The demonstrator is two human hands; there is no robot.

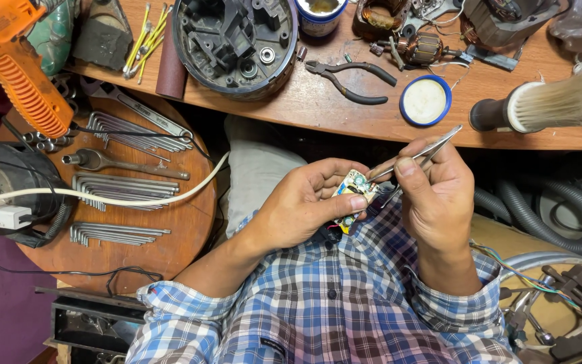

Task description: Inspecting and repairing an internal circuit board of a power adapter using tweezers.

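Note:
My left hand (304, 205) grips a small circuit board (352, 189) with green and yellow parts, thumb pressed on its face, red and black wires trailing below it. My right hand (436, 195) pinches metal tweezers (417, 154), whose tips rest at the board's upper right edge. Both hands work close together over my lap, just in front of the wooden workbench edge (345, 121). My sleeves are blue plaid.
On the bench lie black-handled pliers (351, 79), a round blue-rimmed lid (426, 101), a brush (547, 106), a motor armature (419, 48) and a round black housing (236, 42). A round side table (170, 236) at left carries hex keys, wrenches and an orange heat gun (18, 64).

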